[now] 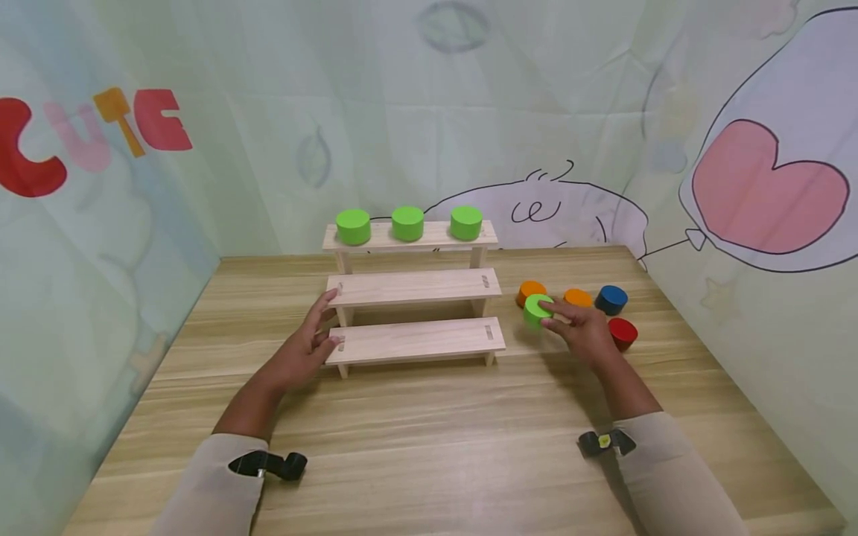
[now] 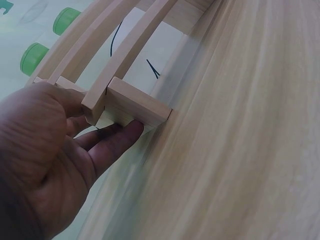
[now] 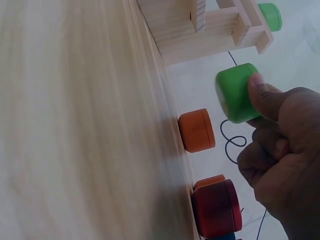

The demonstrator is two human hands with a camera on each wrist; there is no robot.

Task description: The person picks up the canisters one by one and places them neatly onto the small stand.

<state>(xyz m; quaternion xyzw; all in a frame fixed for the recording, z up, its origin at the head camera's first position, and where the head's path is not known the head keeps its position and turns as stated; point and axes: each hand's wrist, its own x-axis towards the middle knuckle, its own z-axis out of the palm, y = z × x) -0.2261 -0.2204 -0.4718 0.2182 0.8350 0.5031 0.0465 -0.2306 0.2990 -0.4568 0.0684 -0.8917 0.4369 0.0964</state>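
A green cylindrical block [image 1: 538, 310] is pinched between the thumb and fingers of my right hand [image 1: 582, 335]. In the right wrist view this green block [image 3: 237, 93] is up off the table. My left hand [image 1: 303, 356] is at the left end of a three-step wooden stand [image 1: 415, 341], its index finger by the middle shelf and its thumb by the bottom shelf. In the left wrist view, fingertips [image 2: 131, 131] touch the stand's side leg [image 2: 137, 102]. Three green blocks stand on the top shelf [image 1: 439, 234]; the middle and bottom shelves are bare.
Around my right hand on the table [image 1: 415, 447] stand an orange block [image 1: 532, 291], a second orange block [image 1: 578, 298], a blue block [image 1: 611, 299] and a red block [image 1: 623, 334]. A printed cloth backdrop [image 1: 375, 104] encloses the table behind and on both sides.
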